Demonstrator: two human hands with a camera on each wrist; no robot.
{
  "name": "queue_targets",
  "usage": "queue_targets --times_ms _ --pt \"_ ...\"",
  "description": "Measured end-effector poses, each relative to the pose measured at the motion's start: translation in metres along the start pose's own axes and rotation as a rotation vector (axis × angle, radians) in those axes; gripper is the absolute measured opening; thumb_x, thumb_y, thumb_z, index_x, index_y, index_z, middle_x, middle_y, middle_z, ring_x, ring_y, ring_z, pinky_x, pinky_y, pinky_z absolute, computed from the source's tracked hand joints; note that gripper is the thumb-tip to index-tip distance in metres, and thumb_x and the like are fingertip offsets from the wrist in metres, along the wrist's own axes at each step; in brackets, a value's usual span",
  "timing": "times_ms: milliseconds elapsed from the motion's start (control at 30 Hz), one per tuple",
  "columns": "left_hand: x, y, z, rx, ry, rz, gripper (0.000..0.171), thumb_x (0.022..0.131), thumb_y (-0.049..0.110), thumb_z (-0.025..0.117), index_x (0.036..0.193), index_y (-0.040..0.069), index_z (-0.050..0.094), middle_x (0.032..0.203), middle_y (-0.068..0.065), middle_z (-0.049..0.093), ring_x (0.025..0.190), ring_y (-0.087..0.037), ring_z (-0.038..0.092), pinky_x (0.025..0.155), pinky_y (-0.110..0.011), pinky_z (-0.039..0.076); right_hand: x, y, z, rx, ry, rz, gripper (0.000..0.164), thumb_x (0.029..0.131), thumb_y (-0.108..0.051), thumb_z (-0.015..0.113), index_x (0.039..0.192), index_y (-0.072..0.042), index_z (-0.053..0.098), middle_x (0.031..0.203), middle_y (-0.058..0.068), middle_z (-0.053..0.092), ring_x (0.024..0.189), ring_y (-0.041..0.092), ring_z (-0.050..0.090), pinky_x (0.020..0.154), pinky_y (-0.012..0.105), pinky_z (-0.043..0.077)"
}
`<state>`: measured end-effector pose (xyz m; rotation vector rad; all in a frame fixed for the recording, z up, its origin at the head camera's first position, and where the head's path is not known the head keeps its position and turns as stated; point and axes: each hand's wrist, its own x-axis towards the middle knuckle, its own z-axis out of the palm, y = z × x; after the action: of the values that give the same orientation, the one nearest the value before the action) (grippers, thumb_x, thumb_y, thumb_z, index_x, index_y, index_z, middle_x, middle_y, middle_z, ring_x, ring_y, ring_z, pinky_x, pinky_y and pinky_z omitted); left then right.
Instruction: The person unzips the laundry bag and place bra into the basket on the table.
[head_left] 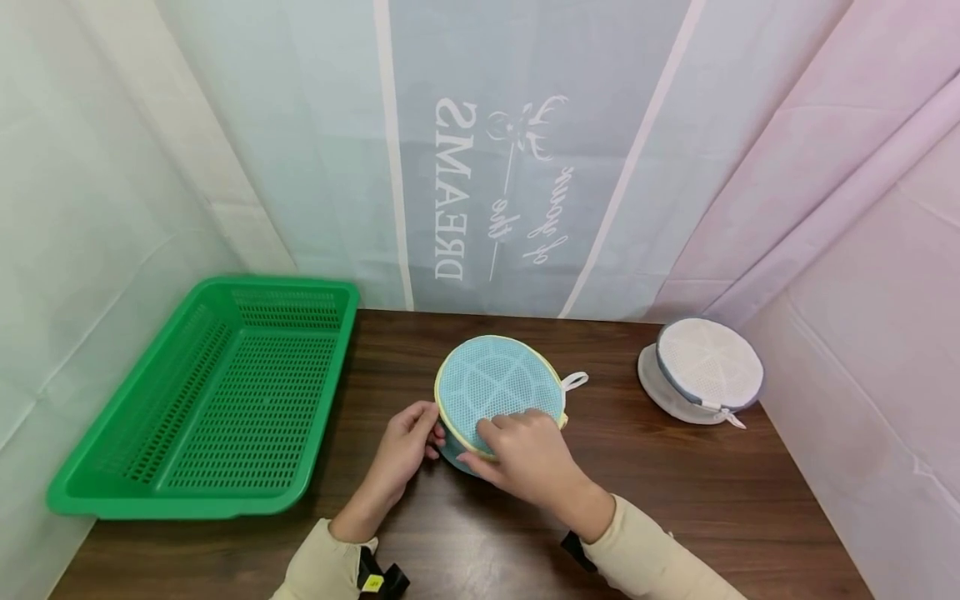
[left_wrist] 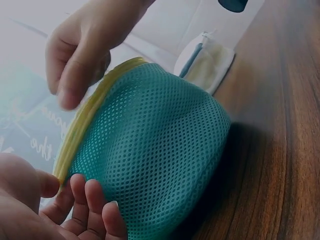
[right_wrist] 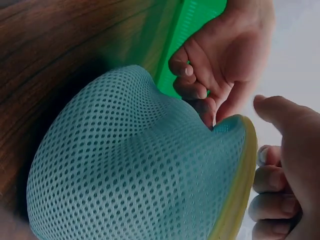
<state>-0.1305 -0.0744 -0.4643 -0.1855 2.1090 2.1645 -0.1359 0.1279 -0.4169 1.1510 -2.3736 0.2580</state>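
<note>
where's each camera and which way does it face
Head: on the head, facing forward and down at the blue mesh bag; left hand, right hand, sleeves show.
Left wrist: on that wrist, facing across the bag toward the white bag; both hands show.
Right wrist: on that wrist, facing toward the green basket; both hands show.
Both wrist views share the yellow rim.

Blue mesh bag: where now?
Head view: the blue mesh bag sits centre on the table, between green basket and white mesh bag, right hand over its top.
</note>
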Motion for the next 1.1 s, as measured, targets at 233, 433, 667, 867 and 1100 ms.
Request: queue_targets --times_ms 233,433,667,867,1100 --pt "-0.0008 0.0021 0.0023 -0.005 -0.025 -0.011 0.026 0.108 0.016 0.05 0.101 -0.004 0.065 0.082 -0.007 0.059 0.076 -0.017 0.059 0.061 -0.026 0.051 -0.0022 -0.0034 0.0013 -0.054 -0.019 0.03 0.039 0.084 -0.034 0.08 0.066 -0.019 0.049 0.053 -0.01 0.034 0.043 0.005 0.036 0.044 0.021 0.021" --pt "-0.0009 0.0004 0.0025 -0.008 -0.055 -0.031 0.025 0.108 0.016 0.049 0.097 -0.002 0.063 0.08 -0.006 0.058 0.073 -0.017 0.056 0.058 -0.026 0.049 -0.0023 -0.0034 0.0012 -0.049 -0.013 0.05 0.037 0.085 -0.032 0.079 0.067 -0.019 0.05 0.053 -0.01 0.034 0.043 0.006 0.038 0.043 0.023 0.027" --pt "-0.0023 0.0 0.0007 0.005 -0.103 -0.046 0.026 0.109 0.018 0.048 0.099 -0.002 0.061 0.081 -0.005 0.058 0.073 -0.016 0.057 0.059 -0.026 0.048 -0.0028 -0.0029 0.0011 -0.021 -0.023 0.097 0.042 0.088 -0.03 0.077 0.065 -0.02 0.043 0.053 -0.012 0.029 0.044 0.002 0.03 0.043 0.02 0.022" --pt "-0.0035 0.0003 -0.0003 0.012 -0.119 -0.054 0.025 0.109 0.018 0.048 0.1 -0.002 0.06 0.083 -0.005 0.058 0.074 -0.017 0.057 0.059 -0.026 0.048 -0.0019 -0.0021 0.0017 -0.065 0.005 0.064 0.042 0.083 -0.03 0.083 0.066 -0.017 0.046 0.052 -0.009 0.03 0.043 0.004 0.033 0.043 0.021 0.023" --pt "-0.0048 0.0023 0.0018 0.018 -0.113 -0.065 0.024 0.108 0.014 0.047 0.098 -0.003 0.06 0.081 -0.005 0.057 0.073 -0.016 0.057 0.059 -0.025 0.048 -0.0024 -0.0036 0.0027 -0.152 -0.043 0.058 0.041 0.07 -0.028 0.089 0.071 -0.015 0.05 0.054 -0.006 0.041 0.043 0.009 0.043 0.04 0.025 0.031"
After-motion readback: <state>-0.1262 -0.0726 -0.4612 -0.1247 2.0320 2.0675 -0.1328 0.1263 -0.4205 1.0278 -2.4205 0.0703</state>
